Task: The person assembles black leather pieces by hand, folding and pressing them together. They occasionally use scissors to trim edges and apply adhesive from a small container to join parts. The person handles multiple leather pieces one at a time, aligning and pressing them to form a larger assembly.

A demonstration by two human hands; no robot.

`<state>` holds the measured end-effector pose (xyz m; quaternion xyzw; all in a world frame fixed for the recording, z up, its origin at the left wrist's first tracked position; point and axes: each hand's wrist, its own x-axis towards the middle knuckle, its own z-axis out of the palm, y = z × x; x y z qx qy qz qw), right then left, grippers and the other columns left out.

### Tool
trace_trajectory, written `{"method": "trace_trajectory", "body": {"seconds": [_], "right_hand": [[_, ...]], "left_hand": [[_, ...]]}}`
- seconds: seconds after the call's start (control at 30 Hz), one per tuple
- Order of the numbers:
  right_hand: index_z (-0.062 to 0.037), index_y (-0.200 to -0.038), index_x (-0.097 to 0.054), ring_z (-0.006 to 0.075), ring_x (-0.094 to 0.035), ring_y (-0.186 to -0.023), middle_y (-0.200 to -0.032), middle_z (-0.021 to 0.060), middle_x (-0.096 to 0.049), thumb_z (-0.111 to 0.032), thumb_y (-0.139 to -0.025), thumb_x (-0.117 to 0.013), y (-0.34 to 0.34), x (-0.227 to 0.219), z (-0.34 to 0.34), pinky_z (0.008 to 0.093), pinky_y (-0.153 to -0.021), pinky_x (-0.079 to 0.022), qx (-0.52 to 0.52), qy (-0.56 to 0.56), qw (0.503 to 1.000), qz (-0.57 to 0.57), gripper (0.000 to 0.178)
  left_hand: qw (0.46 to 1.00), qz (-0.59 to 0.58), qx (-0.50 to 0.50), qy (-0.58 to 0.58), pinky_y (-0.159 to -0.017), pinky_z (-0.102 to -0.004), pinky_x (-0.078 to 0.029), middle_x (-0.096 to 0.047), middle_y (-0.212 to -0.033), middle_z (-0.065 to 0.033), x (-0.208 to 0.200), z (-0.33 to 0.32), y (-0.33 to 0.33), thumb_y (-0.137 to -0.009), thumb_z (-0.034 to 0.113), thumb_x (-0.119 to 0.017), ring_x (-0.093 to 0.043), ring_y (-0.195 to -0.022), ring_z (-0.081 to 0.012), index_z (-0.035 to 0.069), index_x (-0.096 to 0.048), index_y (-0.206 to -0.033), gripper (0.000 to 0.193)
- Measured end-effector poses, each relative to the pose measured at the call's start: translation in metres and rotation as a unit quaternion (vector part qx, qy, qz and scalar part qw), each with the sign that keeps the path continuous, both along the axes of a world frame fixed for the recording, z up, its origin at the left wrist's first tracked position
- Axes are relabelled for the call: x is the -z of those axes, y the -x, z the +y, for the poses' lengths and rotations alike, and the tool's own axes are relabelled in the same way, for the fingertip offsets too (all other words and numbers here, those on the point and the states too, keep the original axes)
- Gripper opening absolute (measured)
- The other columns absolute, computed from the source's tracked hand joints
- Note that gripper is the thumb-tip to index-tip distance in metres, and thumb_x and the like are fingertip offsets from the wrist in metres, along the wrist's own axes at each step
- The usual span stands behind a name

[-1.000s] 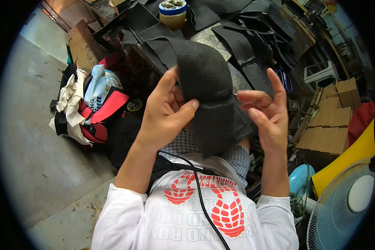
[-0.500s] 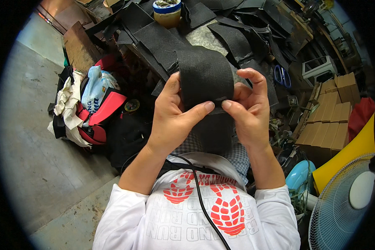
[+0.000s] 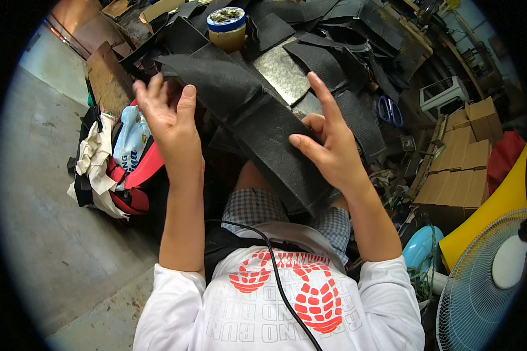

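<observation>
A long black strip of textured, leather-like sheet slants from the upper left down to above my lap, with a crease across its middle. My right hand grips its right edge, the thumb on top and the curled fingers partly hidden behind. Its index finger points up, off the strip. Beside the strip's far left end, my left hand is open with fingers spread and slightly blurred. Whether its thumb touches the strip I cannot tell. Beyond the strip, a pale stone-like slab lies among more black pieces.
A blue-rimmed jar stands on the far work surface. Blue-handled scissors lie to the right. Stacked brown boxes and a fan are at the right. A bag with cloth scraps sits on the left.
The strip was bent into a loop between both hands; now it is stretched out flatter on a slant. My left hand has let go and moved left, its fingers opening. My right hand's index finger has straightened.
</observation>
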<state>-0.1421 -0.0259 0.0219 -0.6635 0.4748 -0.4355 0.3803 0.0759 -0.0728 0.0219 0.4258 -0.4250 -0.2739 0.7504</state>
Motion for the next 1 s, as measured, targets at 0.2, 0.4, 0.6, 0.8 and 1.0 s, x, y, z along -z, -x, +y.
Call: {"method": "trace_trajectory", "body": {"seconds": [0.2,0.4,0.6,0.8,1.0], "right_hand": [[-0.0161,-0.155,-0.025,0.0168,-0.06,-0.067,-0.078,0.0098,-0.064,-0.009,-0.082,-0.073,0.015,0.01,-0.025,0.0313,-0.067,-0.049,0.032,-0.02,0.996,0.086,0.087],[-0.0174,-0.15,-0.037,0.0343,-0.061,-0.099,-0.101,0.0159,-0.066,-0.029,-0.078,-0.079,0.074,0.018,-0.082,0.0449,-0.086,-0.049,0.24,0.1,0.884,0.389,0.084],[-0.0179,-0.15,-0.035,0.0292,-0.062,-0.09,-0.1,0.0109,-0.059,-0.023,-0.07,-0.081,0.074,0.032,-0.09,0.0402,-0.078,-0.051,0.224,0.133,0.887,0.382,0.093],[-0.015,-0.152,-0.034,0.0106,-0.057,-0.085,-0.096,0.0035,-0.057,0.0,-0.074,-0.071,0.047,-0.015,-0.081,0.0268,-0.075,-0.051,0.118,0.064,0.99,0.033,0.088],[-0.0137,-0.151,-0.034,0.02,-0.061,-0.104,-0.133,0.0098,-0.055,0.006,-0.067,-0.076,-0.002,-0.024,-0.058,0.0344,-0.092,-0.051,-0.033,0.232,0.953,0.194,0.097]], "left_hand": [[0.819,-0.567,0.073,-0.042,-0.117,-0.0544,-0.02,-0.043,-0.148,-0.0185,0.037,0.0,0.028,-0.094,0.049,-0.056,-0.032,-0.142,-0.0384,0.007,-0.047,-0.143,0.065],[0.766,-0.639,0.074,-0.016,-0.116,-0.055,-0.023,-0.047,-0.146,-0.0157,0.05,-0.005,0.038,-0.093,0.047,-0.058,-0.036,-0.14,-0.0364,0.01,-0.05,-0.141,0.061],[0.773,-0.628,0.092,-0.02,-0.117,-0.0541,-0.02,-0.044,-0.149,-0.0157,0.052,-0.006,0.033,-0.092,0.047,-0.058,-0.033,-0.142,-0.0361,0.011,-0.046,-0.145,0.064],[0.903,-0.362,0.229,-0.032,-0.118,-0.0495,-0.019,-0.044,-0.147,-0.0187,0.045,-0.013,0.023,-0.095,0.061,-0.046,-0.036,-0.14,-0.038,0.004,-0.035,-0.149,0.08],[0.966,-0.039,0.252,-0.033,-0.105,-0.0337,-0.039,-0.055,-0.133,-0.0173,0.033,-0.018,0.031,-0.098,0.027,-0.057,-0.054,-0.123,-0.0236,-0.004,-0.041,-0.14,0.055]]}}
